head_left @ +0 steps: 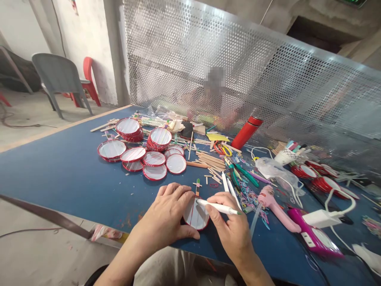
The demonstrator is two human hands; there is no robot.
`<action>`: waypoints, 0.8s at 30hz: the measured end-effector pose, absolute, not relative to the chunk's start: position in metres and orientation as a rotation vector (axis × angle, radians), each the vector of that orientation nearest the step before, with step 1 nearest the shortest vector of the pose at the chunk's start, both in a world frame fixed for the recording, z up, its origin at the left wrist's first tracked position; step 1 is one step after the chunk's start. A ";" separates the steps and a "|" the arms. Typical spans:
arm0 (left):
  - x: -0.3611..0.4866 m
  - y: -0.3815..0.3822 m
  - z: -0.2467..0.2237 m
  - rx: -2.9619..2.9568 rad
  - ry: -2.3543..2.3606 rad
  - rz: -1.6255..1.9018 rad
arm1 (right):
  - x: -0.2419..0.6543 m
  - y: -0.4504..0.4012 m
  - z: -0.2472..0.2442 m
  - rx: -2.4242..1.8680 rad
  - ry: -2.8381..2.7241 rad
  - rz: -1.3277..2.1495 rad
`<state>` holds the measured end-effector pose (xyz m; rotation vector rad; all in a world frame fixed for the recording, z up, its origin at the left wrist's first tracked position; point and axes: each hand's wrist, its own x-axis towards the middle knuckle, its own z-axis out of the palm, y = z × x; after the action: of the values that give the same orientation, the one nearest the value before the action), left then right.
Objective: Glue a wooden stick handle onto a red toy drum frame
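Pressing on one red-rimmed disc [196, 214] at bottom centre of the frame, a worker's left hand [166, 214] lies open, fingers together and resting over the disc without gripping it. The right hand [229, 226] sits just beside it, fingers closed around one white marker [217, 206] (its tip is green). Seven loose discs [154, 158] and two stacks [160, 139] crowd the centre-left of a blue table [68, 174], with wooden craft sticks [211, 159] scattered at centre. One red bottle [247, 132] stands upper right of centre. Two chairs, one grey [62, 79] and one red [89, 79], wait at upper left. Behind a perforated metal screen [184, 51] sits one co-worker [214, 99].
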<state>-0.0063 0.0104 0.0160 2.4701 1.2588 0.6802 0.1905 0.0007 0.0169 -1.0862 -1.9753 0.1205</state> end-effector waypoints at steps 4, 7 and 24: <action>-0.006 0.010 0.017 2.467 1.248 0.684 | 0.190 0.000 0.016 -1.090 -1.997 0.130; -0.007 0.010 0.017 2.453 1.245 0.677 | 0.189 0.000 0.016 -1.073 -1.998 0.166; -0.006 0.010 0.021 2.439 1.251 0.637 | 0.189 -0.009 0.026 -0.958 -2.155 0.364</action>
<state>-0.0064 0.0099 0.0207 2.4387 1.2512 0.6374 0.1890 -0.0093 0.0262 -0.9580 -2.1546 0.3635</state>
